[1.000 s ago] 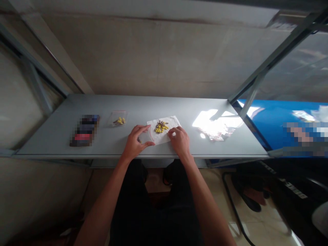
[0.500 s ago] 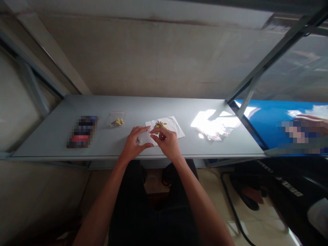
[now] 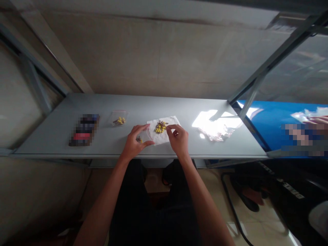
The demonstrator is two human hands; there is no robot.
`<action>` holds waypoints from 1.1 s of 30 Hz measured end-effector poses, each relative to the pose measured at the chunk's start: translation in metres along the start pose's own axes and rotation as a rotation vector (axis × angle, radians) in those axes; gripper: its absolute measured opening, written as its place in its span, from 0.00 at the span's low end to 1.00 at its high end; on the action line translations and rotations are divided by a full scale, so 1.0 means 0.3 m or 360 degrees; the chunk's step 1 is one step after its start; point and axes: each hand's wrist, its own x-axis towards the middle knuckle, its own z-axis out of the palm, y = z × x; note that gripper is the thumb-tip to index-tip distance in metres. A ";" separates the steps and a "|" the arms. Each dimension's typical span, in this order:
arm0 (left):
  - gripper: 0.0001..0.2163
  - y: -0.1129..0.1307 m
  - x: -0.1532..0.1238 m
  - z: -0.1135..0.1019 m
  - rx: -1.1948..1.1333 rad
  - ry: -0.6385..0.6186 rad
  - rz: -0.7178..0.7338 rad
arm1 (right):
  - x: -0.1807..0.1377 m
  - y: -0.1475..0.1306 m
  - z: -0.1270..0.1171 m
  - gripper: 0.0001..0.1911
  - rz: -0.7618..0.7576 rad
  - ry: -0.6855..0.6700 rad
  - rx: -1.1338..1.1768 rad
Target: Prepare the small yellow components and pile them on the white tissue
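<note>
My left hand (image 3: 133, 142) curves round a small clear plastic zip bag (image 3: 147, 137), thumb and fingers spread at its mouth. A few small yellow-and-metal pieces (image 3: 139, 139) lie inside it. To the right, my right hand (image 3: 178, 139) has thumb and forefinger pinched at the right edge of a heap of small yellow-and-metal pieces (image 3: 160, 127). Whatever sits in that pinch is too small to make out. The heap rests on a white cloth (image 3: 174, 120), partly covered by my right hand.
Another clear zip bag (image 3: 120, 114) with similar pieces lies at the left on the grey table (image 3: 143, 106). Farther left is a blurred-out dark object (image 3: 84, 130). Clear plastic bags (image 3: 216, 133) lie in sunlight at right. Another person's hand (image 3: 319, 121) is over a blue table (image 3: 274, 119).
My right hand has moved right, from the bag's mouth to the heap's right edge, uncovering more of the heap. My left hand still holds the bag in nearly the same place.
</note>
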 end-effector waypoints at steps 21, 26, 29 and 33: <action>0.32 -0.005 0.002 0.004 0.0102 -0.0083 0.0061 | 0.007 0.022 0.043 0.09 0.0071 -0.0318 -0.0626; 0.33 -0.003 0.002 0.005 0.0078 -0.0098 0.0043 | -0.002 -0.003 0.032 0.05 -0.0111 -0.0303 0.0056; 0.33 -0.001 0.002 0.005 0.0063 -0.0114 0.0031 | -0.004 -0.031 0.041 0.07 -0.0197 -0.0477 0.0327; 0.32 -0.004 0.002 0.007 0.0063 -0.0122 0.0028 | -0.001 -0.037 0.058 0.09 -0.0272 -0.0506 0.0376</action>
